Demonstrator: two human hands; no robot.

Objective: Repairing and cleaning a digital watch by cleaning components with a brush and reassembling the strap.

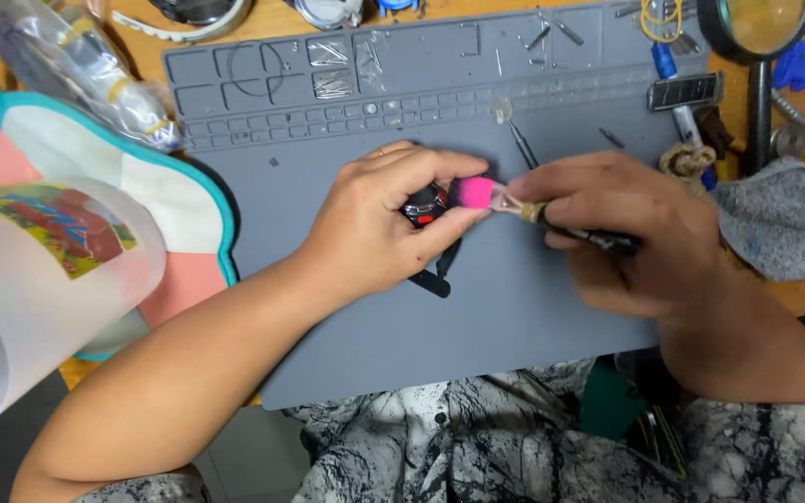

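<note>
My left hand (pixel 379 224) grips a small black wristwatch (pixel 426 205) with a red mark on its face, its dark strap (pixel 438 275) trailing down onto the grey work mat (pixel 514 307). My right hand (pixel 621 219) holds a black-handled brush (pixel 598 240) whose pink head (pixel 474 194) touches the watch face. Both hands meet over the middle of the mat.
A frosted plastic jug (pixel 39 289) stands near left on a pink and teal pad (pixel 179 214). A plastic bag (pixel 76 61) lies at top left. A magnifying glass (pixel 761 28), small tools (pixel 687 91), a thin pick (pixel 519 140) and a grey cloth (pixel 784 228) crowd the right side.
</note>
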